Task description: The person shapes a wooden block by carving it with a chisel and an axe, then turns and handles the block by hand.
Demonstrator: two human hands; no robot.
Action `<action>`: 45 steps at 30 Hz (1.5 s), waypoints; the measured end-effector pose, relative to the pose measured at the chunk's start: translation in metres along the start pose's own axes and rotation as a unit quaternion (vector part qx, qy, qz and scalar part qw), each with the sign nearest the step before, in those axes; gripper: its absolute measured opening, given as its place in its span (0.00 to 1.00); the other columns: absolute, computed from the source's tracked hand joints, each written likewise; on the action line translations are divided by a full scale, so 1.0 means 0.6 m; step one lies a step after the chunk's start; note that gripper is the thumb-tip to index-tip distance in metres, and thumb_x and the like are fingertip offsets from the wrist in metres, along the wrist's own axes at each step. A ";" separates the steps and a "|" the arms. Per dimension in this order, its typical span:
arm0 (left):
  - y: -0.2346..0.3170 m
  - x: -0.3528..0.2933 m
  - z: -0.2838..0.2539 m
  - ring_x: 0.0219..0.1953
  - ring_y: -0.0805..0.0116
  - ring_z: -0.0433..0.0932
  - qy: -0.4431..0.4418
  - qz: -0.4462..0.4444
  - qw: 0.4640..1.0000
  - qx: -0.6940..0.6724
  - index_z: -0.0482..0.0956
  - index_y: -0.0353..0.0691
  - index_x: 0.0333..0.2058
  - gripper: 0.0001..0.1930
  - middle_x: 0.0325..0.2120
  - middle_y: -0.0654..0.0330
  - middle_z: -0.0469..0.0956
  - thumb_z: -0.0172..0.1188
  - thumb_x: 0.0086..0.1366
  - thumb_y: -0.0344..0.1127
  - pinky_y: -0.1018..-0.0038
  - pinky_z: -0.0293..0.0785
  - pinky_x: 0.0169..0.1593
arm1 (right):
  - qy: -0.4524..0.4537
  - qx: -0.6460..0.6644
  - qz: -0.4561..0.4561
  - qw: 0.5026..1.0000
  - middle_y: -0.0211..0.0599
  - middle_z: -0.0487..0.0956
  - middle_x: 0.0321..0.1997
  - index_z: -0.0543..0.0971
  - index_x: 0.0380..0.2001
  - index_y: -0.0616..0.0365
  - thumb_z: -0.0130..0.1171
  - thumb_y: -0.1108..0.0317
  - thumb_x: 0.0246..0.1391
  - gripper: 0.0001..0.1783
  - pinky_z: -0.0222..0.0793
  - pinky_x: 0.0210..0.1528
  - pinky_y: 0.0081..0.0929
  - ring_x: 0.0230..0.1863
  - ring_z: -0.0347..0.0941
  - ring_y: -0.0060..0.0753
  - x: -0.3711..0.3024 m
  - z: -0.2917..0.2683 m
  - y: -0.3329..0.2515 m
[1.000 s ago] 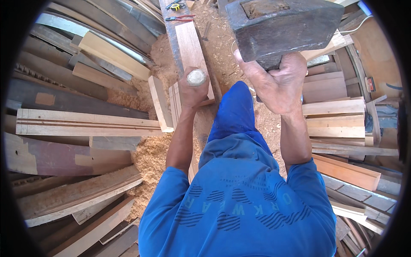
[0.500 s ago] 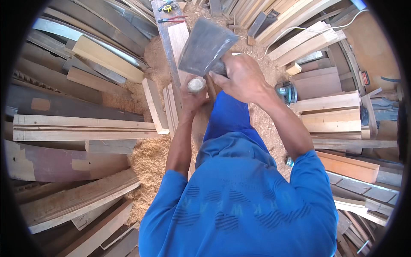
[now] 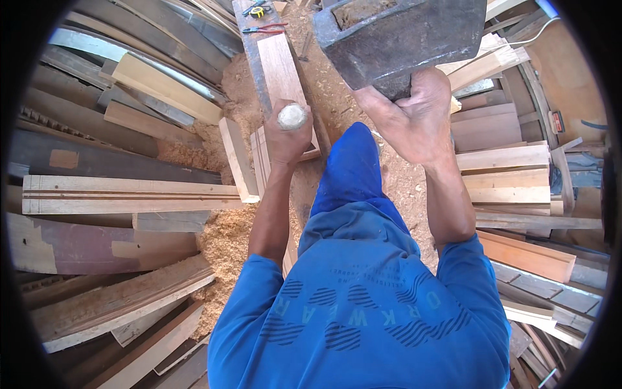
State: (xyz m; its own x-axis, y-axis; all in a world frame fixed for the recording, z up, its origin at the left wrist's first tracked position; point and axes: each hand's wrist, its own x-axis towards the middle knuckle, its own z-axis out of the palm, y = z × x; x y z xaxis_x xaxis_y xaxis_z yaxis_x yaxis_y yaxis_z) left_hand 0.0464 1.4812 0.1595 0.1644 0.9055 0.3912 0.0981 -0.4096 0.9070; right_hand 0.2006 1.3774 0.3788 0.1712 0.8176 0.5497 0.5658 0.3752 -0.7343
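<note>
My right hand (image 3: 418, 120) is closed round the handle of a big, dark wooden mallet (image 3: 408, 39), raised at the upper right. The mallet's head is apart from the chisel (image 3: 292, 117), whose round, pale, worn handle end points up out of my left fist. My left hand (image 3: 289, 144) grips that handle upright over a light wooden board (image 3: 280, 65); the chisel's blade is hidden below the fist. The board lies lengthwise on a narrow bench (image 3: 256, 61), and my blue-clad leg (image 3: 350, 168) is just right of it.
Red-handled pliers (image 3: 264, 28) and a yellow tape measure (image 3: 258, 11) lie at the bench's far end. Stacked planks (image 3: 129, 194) crowd the left, with more timber (image 3: 505, 175) on the right. Sawdust and shavings (image 3: 227, 253) cover the floor beside me.
The mallet has swung up and to the right, away from the chisel's top, and looks larger. My left hand keeps its hold, almost in place.
</note>
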 end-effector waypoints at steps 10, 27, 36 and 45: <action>0.016 0.007 0.019 0.28 0.74 0.79 0.013 0.018 1.000 0.017 0.76 0.38 0.32 0.09 0.23 0.60 0.79 0.70 0.59 0.30 0.74 0.75 0.33 | -0.013 -0.004 -0.003 1.000 0.43 0.85 0.32 0.83 0.40 0.63 0.65 0.70 0.51 0.13 0.76 0.37 0.32 0.32 0.81 0.35 -0.007 -0.013 -0.005; 0.015 0.003 0.013 0.25 0.73 0.80 0.014 0.052 0.998 0.013 0.76 0.38 0.31 0.10 0.21 0.60 0.80 0.70 0.58 0.33 0.72 0.76 0.31 | 0.046 0.092 -0.111 0.988 0.32 0.84 0.35 0.83 0.37 0.65 0.68 0.75 0.53 0.08 0.73 0.37 0.24 0.34 0.77 0.22 -0.009 0.009 -0.012; -0.037 -0.071 0.020 0.41 0.66 0.82 -0.061 0.025 0.998 -0.019 0.80 0.34 0.49 0.18 0.38 0.53 0.85 0.65 0.58 0.27 0.66 0.77 0.47 | -0.276 -0.355 0.053 0.892 0.50 0.81 0.28 0.82 0.32 0.62 0.65 0.64 0.49 0.11 0.75 0.34 0.43 0.29 0.80 0.54 -0.065 0.069 0.127; 0.030 0.010 -0.002 0.25 0.74 0.78 0.006 0.034 0.999 -0.019 0.74 0.37 0.32 0.10 0.21 0.59 0.78 0.70 0.60 0.30 0.74 0.74 0.31 | -0.003 -0.036 0.039 0.999 0.37 0.83 0.29 0.83 0.35 0.63 0.66 0.69 0.52 0.09 0.73 0.34 0.28 0.28 0.76 0.26 -0.004 0.011 0.019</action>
State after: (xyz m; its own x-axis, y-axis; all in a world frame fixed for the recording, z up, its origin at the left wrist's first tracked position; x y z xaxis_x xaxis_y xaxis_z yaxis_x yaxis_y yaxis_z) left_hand 0.0482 1.4791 0.1785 0.1566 0.8775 0.4533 0.0495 -0.4653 0.8838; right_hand 0.2015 1.3827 0.3665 0.2112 0.8460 0.4896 0.6071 0.2791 -0.7440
